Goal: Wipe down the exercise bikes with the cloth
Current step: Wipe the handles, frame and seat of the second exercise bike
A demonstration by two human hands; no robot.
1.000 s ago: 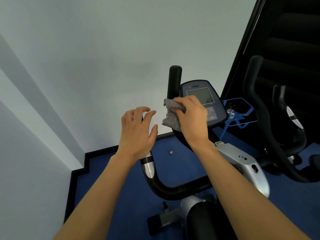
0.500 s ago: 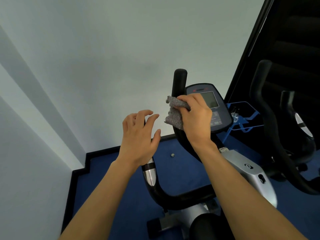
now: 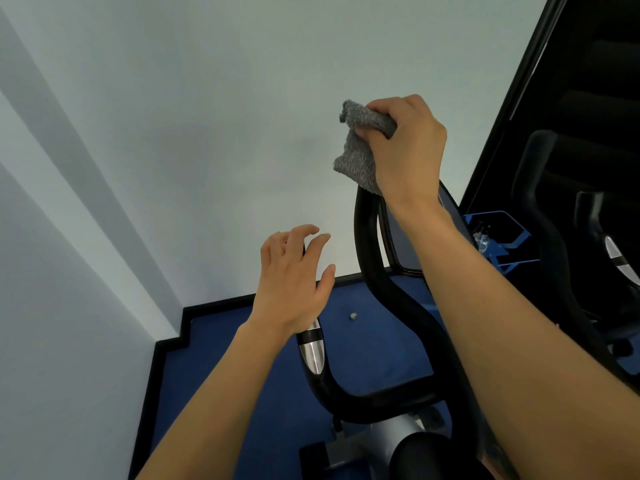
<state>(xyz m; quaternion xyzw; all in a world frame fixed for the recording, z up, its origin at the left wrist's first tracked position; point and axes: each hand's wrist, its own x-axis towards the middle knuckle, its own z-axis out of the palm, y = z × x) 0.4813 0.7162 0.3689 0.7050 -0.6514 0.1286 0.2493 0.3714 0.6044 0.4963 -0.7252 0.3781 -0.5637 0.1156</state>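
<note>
My right hand (image 3: 407, 147) is shut on a grey cloth (image 3: 358, 147), wrapped over the top end of the black upright handlebar (image 3: 369, 244) of the exercise bike. The bike's console (image 3: 412, 247) is mostly hidden behind my right wrist and forearm. My left hand (image 3: 294, 282) hovers with fingers spread and curled, holding nothing, just over the left handlebar with its silver sensor band (image 3: 311, 355). The bike's silver body (image 3: 388, 434) shows at the bottom.
A pale wall fills the left and top. Blue floor (image 3: 242, 358) with black skirting lies below. A second black exercise bike (image 3: 554, 258) stands at the right before a dark panel. A blue rack (image 3: 498, 237) sits behind. A small round object (image 3: 353, 316) lies on the floor.
My right hand has slid the cloth up the upright handlebar, from beside the console to its top end. The view tilted. My left hand stays open over the left grip.
</note>
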